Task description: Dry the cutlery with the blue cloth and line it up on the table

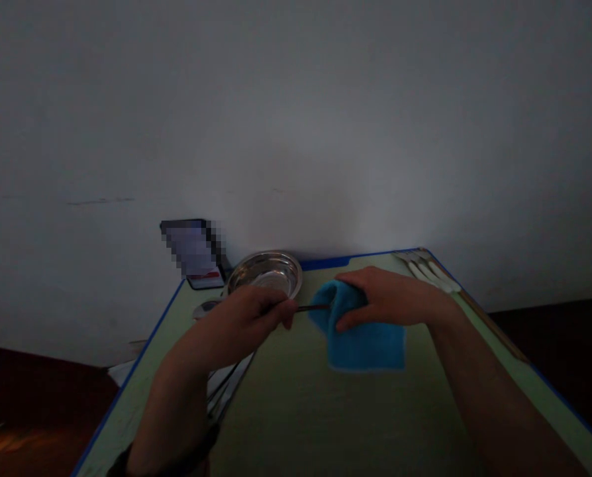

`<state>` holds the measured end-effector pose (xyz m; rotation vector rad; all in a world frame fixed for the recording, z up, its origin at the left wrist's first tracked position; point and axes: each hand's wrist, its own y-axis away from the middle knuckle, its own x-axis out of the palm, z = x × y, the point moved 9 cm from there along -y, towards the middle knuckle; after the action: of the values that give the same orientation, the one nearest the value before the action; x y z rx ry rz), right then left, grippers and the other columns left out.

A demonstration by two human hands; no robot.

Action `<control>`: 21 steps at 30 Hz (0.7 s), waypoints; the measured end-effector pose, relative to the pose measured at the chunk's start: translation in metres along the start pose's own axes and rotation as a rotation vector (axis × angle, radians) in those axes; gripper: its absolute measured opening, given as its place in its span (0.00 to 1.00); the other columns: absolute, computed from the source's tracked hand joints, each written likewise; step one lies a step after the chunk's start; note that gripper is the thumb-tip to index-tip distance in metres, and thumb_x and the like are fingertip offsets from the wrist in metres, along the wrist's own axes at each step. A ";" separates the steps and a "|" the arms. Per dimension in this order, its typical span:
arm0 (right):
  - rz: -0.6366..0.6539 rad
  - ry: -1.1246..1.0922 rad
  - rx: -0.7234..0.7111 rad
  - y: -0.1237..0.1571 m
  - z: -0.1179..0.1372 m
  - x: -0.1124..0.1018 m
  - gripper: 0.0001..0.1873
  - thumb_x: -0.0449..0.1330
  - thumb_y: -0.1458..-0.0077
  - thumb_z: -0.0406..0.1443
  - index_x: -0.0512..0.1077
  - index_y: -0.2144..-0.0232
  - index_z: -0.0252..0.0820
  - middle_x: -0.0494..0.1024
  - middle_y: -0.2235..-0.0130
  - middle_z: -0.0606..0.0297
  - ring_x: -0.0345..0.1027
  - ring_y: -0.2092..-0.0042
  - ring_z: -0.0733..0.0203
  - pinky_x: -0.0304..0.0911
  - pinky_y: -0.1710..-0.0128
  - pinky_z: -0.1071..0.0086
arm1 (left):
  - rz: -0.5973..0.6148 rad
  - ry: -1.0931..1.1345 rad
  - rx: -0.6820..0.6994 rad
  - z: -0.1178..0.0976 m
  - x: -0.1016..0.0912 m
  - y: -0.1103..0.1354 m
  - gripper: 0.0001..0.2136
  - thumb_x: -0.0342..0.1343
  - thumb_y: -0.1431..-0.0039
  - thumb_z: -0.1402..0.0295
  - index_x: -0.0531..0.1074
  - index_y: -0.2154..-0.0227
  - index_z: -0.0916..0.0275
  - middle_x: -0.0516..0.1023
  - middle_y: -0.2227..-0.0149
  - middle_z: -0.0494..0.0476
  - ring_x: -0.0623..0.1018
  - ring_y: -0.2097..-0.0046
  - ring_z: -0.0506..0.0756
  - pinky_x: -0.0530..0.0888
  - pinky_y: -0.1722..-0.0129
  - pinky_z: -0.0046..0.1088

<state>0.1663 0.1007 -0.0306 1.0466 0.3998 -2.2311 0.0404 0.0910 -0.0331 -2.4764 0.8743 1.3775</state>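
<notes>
My left hand (pixel 256 315) is closed in a pinch around a thin metal utensil handle (pixel 310 307). The handle runs to the right into a fold of a blue cloth (pixel 368 348), so its far end is hidden and I cannot tell what kind of utensil it is. My right hand (pixel 380 298) is closed on the cloth around that end, and the cloth's lower part hangs just over the table. Behind my left hand sits a round stainless steel bowl (pixel 291 265). A shiny rounded metal piece (pixel 205 308), like a spoon's head, shows beside my left wrist.
Several forks with white handles (pixel 432 273) lie at the table's far right corner. Long thin utensils (pixel 229 381) are partly hidden under my left forearm. A phone-like device (pixel 194 255) leans on the wall (pixel 296 132) behind the blue-edged, pale green table (pixel 296 411).
</notes>
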 end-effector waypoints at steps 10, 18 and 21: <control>-0.011 -0.064 -0.102 0.001 0.008 -0.005 0.13 0.55 0.49 0.45 0.73 0.73 0.43 0.74 0.75 0.69 0.65 0.74 0.66 0.56 0.76 0.75 | 0.024 0.042 0.043 -0.002 0.003 0.000 0.17 0.42 0.39 0.61 0.68 0.77 0.63 0.64 0.80 0.47 0.65 0.76 0.47 0.60 0.74 0.22; -0.295 0.032 -0.046 -0.009 0.002 -0.019 0.23 0.48 0.45 0.48 0.67 0.81 0.40 0.65 0.82 0.71 0.56 0.80 0.70 0.49 0.79 0.74 | -0.041 0.105 0.037 -0.009 -0.002 -0.006 0.15 0.41 0.40 0.64 0.67 0.77 0.63 0.66 0.80 0.48 0.67 0.75 0.49 0.62 0.73 0.22; -0.415 0.095 -0.037 -0.012 0.001 -0.022 0.25 0.48 0.45 0.49 0.65 0.84 0.39 0.62 0.83 0.71 0.55 0.79 0.70 0.47 0.77 0.73 | -0.054 0.090 0.045 -0.009 -0.002 -0.007 0.13 0.41 0.40 0.66 0.67 0.76 0.63 0.66 0.80 0.48 0.67 0.75 0.49 0.62 0.73 0.22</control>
<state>0.1680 0.1183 -0.0131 1.1337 0.7549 -2.5262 0.0500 0.0942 -0.0277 -2.5253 0.8397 1.2250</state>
